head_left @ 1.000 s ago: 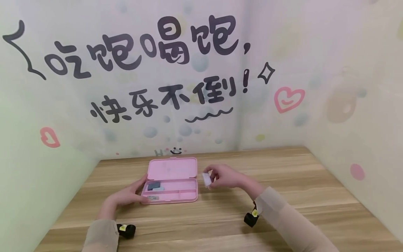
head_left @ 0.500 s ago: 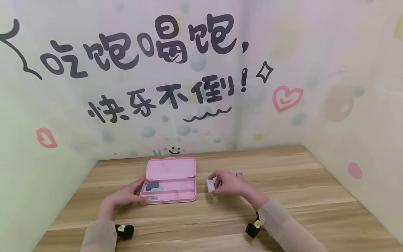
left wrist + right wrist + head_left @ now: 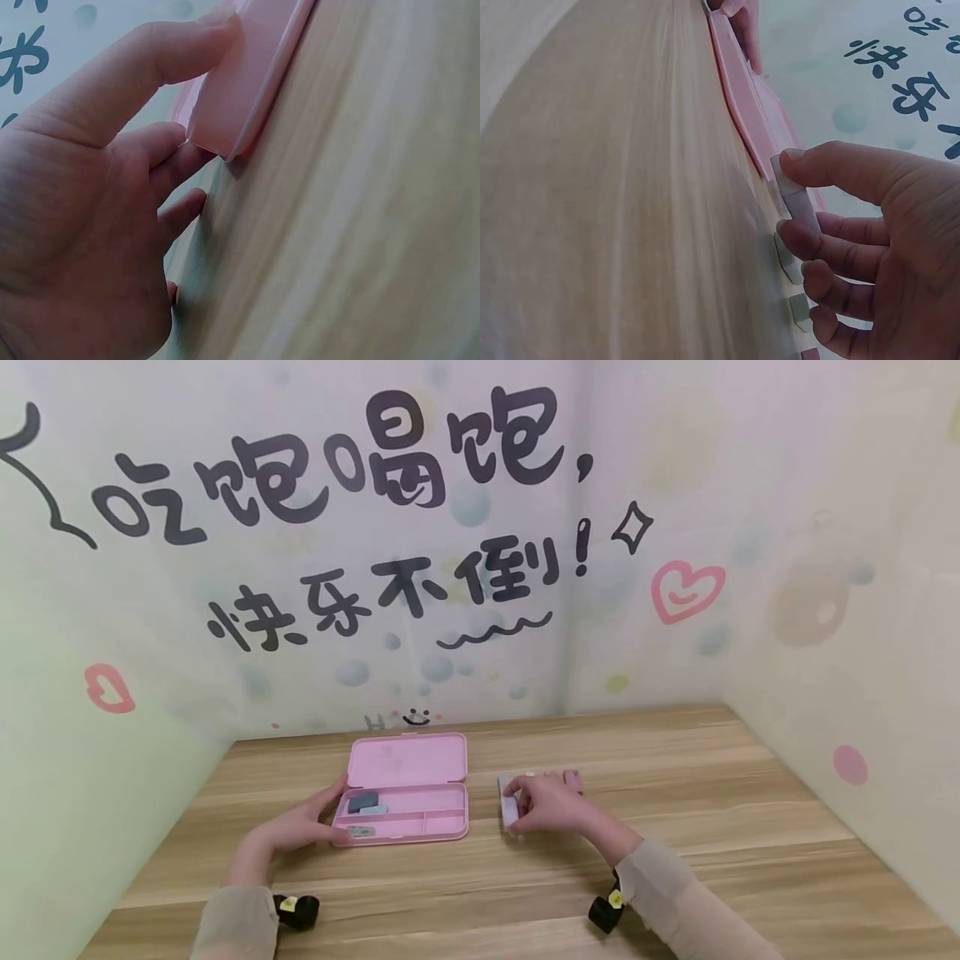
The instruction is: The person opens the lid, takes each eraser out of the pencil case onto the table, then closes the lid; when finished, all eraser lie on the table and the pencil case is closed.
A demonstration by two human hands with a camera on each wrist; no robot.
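A pink pencil case (image 3: 446, 821) lies with its lid raised behind it. My left hand (image 3: 296, 824) grips the case's left end, thumb at the front and index finger at the end wall, as the left wrist view (image 3: 97, 172) shows. Inside lie a dark grey block (image 3: 364, 801), a pale block (image 3: 374, 810) and, in the front compartment, a small greyish item (image 3: 362, 832). To the right of the case, my right hand (image 3: 551, 806) pinches a whitish eraser (image 3: 799, 202) between thumb and fingers, low over the table.
In the right wrist view, a whitish block (image 3: 786, 259), a green block (image 3: 800, 311) and a pink block (image 3: 810, 354) stand in a row under the right fingers. The wooden table (image 3: 420, 893) ends at a printed cloth wall (image 3: 637, 652) at the back.
My right hand has moved right and slightly nearer, away from the pencil case, with the whitish eraser. The pink block beyond that hand has come into view. My left hand keeps its hold.
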